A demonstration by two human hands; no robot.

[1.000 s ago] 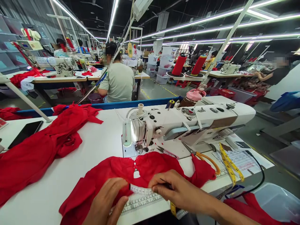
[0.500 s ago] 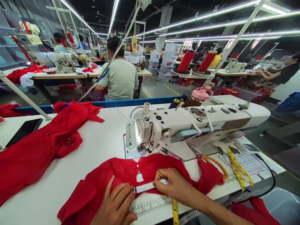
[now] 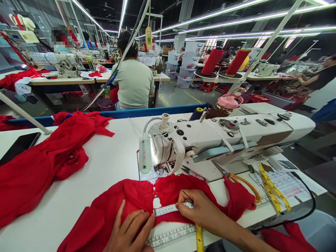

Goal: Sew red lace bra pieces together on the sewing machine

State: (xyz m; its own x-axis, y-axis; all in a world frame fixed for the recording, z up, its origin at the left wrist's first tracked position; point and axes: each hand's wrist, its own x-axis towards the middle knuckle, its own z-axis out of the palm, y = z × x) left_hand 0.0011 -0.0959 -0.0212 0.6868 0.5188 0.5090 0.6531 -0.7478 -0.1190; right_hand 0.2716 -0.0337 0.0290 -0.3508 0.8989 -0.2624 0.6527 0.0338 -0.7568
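A red fabric garment (image 3: 105, 206) that looks like a bra lies across the table in front of the sewing machine (image 3: 199, 140). My left hand (image 3: 131, 227) rests on it with the fingers stretched out flat. Across the garment's middle, below a small gap with crossed threads, runs a tape measure (image 3: 167, 209), its white side up. My right hand (image 3: 195, 206) pinches the tape between thumb and fingers. The tape's yellow side (image 3: 199, 238) hangs down over the front edge. Printed ruler markings (image 3: 170, 238) show on the table below the cloth.
Orange-handled scissors (image 3: 244, 182) and small thread snips (image 3: 194, 172) lie beside the machine. A folded yellow tape (image 3: 271, 189) sits on papers at the right. More red garments (image 3: 52, 157) and a phone (image 3: 21, 147) are at the left. A person (image 3: 135, 82) sits ahead.
The camera view has shifted slightly. My left fingers have slid a little off the tape's end onto the red fabric, while my right hand keeps its pinch on the tape.
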